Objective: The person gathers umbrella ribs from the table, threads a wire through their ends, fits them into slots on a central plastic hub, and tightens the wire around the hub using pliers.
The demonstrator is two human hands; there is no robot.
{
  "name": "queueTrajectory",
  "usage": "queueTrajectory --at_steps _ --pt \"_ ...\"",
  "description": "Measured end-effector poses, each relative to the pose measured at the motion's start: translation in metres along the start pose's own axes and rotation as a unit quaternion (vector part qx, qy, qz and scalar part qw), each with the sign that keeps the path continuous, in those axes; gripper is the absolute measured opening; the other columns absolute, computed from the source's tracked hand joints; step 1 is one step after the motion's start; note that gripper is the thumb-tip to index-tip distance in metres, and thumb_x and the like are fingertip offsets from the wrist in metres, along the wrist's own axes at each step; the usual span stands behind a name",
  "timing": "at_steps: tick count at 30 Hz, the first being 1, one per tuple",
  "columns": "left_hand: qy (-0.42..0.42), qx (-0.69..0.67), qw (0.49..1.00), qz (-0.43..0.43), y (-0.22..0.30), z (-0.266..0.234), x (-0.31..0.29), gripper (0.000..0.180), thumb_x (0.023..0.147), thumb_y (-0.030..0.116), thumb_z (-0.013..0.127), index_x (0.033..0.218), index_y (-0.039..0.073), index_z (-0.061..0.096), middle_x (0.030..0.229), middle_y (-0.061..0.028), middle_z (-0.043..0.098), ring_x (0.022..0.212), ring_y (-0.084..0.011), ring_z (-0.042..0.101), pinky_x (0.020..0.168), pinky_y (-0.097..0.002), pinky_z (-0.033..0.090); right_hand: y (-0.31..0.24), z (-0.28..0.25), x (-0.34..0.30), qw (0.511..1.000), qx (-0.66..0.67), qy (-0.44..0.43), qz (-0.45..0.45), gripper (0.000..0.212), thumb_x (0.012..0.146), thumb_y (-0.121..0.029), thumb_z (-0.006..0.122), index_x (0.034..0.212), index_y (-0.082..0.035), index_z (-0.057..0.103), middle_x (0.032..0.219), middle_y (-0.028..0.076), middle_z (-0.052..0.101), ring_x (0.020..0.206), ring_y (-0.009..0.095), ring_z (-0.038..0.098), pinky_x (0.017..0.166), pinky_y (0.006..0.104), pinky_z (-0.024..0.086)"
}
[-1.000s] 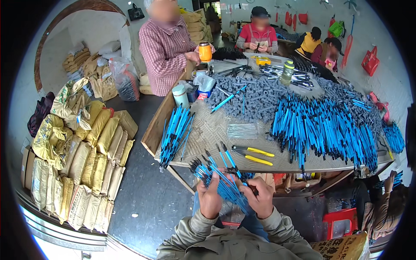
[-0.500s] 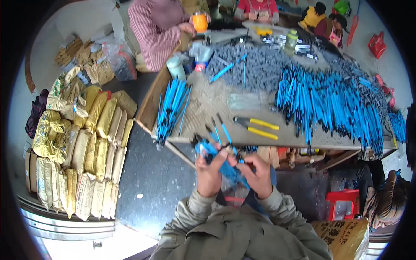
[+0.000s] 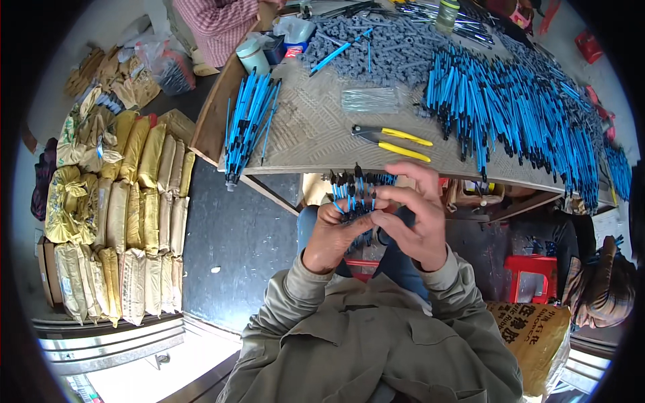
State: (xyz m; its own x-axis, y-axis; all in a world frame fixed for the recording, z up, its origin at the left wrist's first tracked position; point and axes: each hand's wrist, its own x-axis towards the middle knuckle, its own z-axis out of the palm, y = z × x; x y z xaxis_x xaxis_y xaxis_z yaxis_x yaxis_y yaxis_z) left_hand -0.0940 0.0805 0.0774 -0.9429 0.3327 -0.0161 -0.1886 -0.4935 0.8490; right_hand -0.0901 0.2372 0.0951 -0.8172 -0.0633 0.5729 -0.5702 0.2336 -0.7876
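Just beyond the table's near edge, in front of my body, I hold a bundle of thin blue rods with black ends (image 3: 363, 185). My left hand (image 3: 330, 240) is wrapped round it from the left, its black tips pointing up and away. From the right, my right hand (image 3: 418, 225) pinches at the bundle's side with thumb and forefinger, its other fingers raised and curved. What lies between those fingertips is partly hidden. On the table ahead lie yellow-handled pliers (image 3: 396, 140), nearest to my right hand.
The table (image 3: 302, 134) carries a large heap of blue rods (image 3: 510, 114) at right, a smaller bunch (image 3: 250, 124) at left, grey pieces (image 3: 396, 47) and a clear packet (image 3: 369, 100). Sacks (image 3: 127, 215) are stacked on the left. A red stool (image 3: 531, 269) stands at right.
The view has tipped down, so the table sits higher in it. The bundle has turned more upright, black tips up. My right hand has risen, with its fingers raised.
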Motion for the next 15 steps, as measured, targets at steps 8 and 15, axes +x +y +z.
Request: queueTrajectory --at_steps 8,15 --pt "-0.051 0.171 0.982 0.055 -0.025 -0.008 0.004 0.02 0.08 -0.008 0.058 0.097 0.0 0.064 0.088 -0.0019 0.066 0.081 -0.0057 0.055 0.072 -0.0234 0.047 0.012 0.009 0.0 0.999 -0.024 -0.027 -0.027 0.017 0.072 -0.004 0.066 0.089 -0.001 0.067 0.111 0.013 0.054 0.111 0.029 0.046 0.094 0.039 0.034" --pt "-0.026 0.174 0.983 0.048 -0.032 -0.008 0.005 0.015 0.081 -0.004 0.06 0.094 0.001 0.064 0.08 0.003 0.061 0.075 -0.0031 0.05 0.066 -0.0224 0.045 0.016 0.012 -0.003 0.994 -0.103 0.001 -0.047 0.014 0.073 -0.002 0.065 0.087 -0.002 0.067 0.108 0.012 0.056 0.111 0.029 0.047 0.094 0.0387 0.034"
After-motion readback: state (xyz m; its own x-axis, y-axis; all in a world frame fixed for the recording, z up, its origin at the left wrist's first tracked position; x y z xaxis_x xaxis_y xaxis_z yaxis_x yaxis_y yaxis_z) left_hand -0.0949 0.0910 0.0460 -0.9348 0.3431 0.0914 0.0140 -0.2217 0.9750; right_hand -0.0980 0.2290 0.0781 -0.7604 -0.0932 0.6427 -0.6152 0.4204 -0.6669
